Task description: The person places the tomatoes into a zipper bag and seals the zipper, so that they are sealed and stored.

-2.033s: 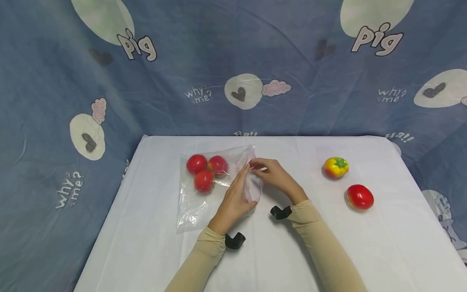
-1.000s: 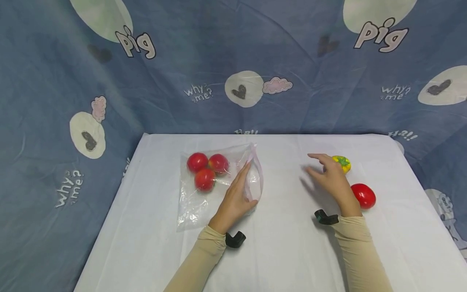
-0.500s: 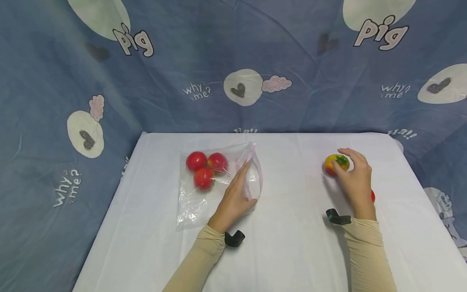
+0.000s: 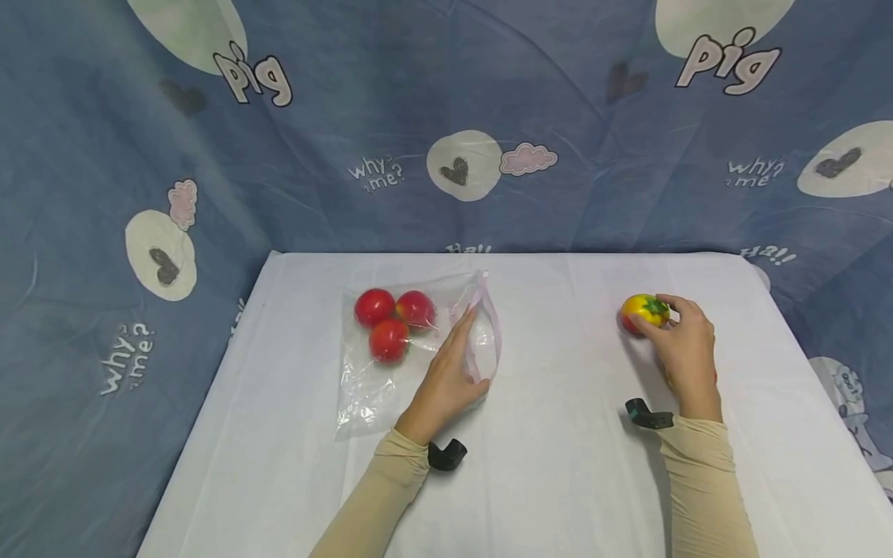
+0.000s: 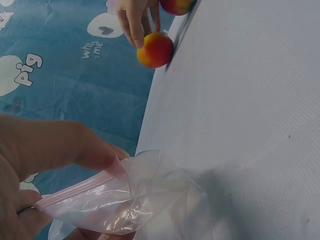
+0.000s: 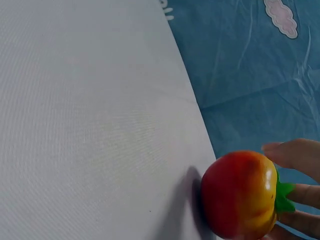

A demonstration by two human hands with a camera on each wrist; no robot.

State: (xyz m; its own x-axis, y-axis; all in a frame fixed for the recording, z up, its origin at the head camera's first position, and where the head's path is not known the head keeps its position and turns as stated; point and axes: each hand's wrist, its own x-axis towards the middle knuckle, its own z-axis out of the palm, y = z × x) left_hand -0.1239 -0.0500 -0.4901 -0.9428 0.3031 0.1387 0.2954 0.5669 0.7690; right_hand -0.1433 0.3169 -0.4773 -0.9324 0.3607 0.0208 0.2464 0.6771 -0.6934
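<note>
A clear zip bag [image 4: 377, 403] with a pink-edged mouth lies left of the middle, several round red fruits [image 4: 389, 341] inside it. My left hand [image 4: 443, 387] holds the bag's mouth; in the left wrist view its fingers are at the pink zip strip [image 5: 85, 187], which bulges apart. Over at the right, my right hand [image 4: 684, 349] has thumb and fingers around a yellow-and-red fruit [image 6: 240, 195] with a green leafy top [image 6: 284, 196]. The fruit sits low over the table. Behind that hand another red fruit [image 5: 175, 5] is mostly hidden in the head view.
A white-covered table [image 4: 558, 465] carries everything. Its far edge meets a blue printed cloth [image 4: 349, 217] that hangs behind and along the sides. Black wrist mounts [image 4: 446, 456] stick out from both wrists.
My right hand has left the bag's mouth, moved right across the table and come around the yellow-and-red fruit. My left hand has stayed at the bag.
</note>
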